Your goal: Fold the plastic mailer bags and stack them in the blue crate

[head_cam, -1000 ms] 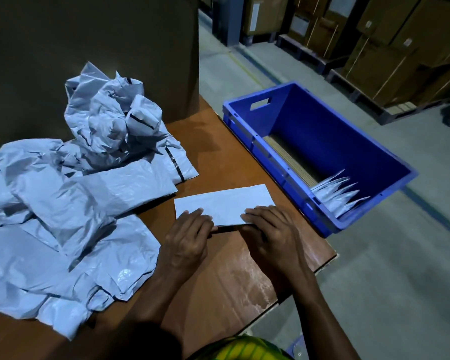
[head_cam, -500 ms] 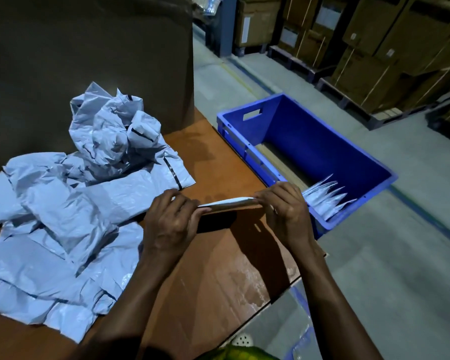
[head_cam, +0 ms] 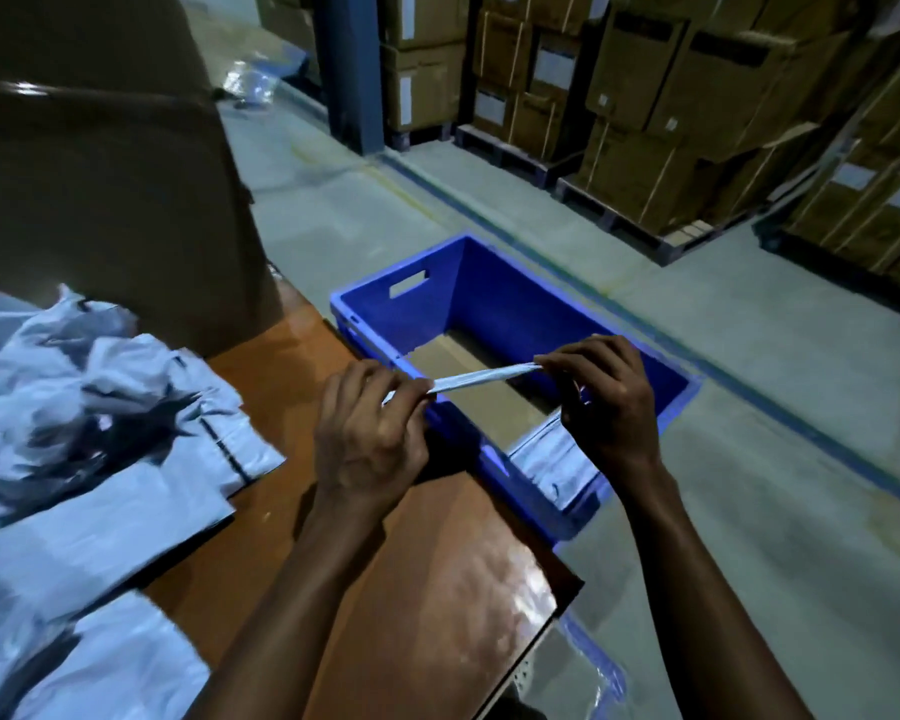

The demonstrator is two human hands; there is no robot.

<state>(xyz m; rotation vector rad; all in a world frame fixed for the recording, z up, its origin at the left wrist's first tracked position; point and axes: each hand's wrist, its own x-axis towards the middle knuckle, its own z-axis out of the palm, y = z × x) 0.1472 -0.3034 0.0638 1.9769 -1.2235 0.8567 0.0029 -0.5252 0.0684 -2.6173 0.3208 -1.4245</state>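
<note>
Left hand [head_cam: 370, 439]: thumb and fingers pinch the near end of the folded mailer [head_cam: 481, 377]; it hangs above the table [head_cam: 385, 589] at its right edge, just beside the crate's rim

Right hand [head_cam: 606, 402]: fingertips pinch the far end of the same bag, over the crate's interior; the two hands are apart, with the bag stretched between them

Folded mailer: pale grey plastic, seen edge-on as a thin flat strip; lifted clear of the table, reaching from the near rim out over the blue crate [head_cam: 515, 304]; not yet let go

Blue crate: open-topped, handle slot in the far end wall; stands just beside the table's right edge; cardboard liner [head_cam: 468, 392] on its bottom, mostly bare; stored mailers [head_cam: 546, 459] lie at the near end, partly hidden by the right wrist, count cannot be told

Loose mailers [head_cam: 100, 459]: crumpled heap and flatter sheets on the table's left side, all unfolded

Large cardboard box [head_cam: 100, 200]: on the table, behind the heap

Stacked cartons [head_cam: 671, 122]: on pallets, well beyond the crate

Progress, as judged: this bag's folding looks finished and placing it is the step in hand; only a small stack is stored; most of the heap remains, so the job seems nearer its start than its end
</note>
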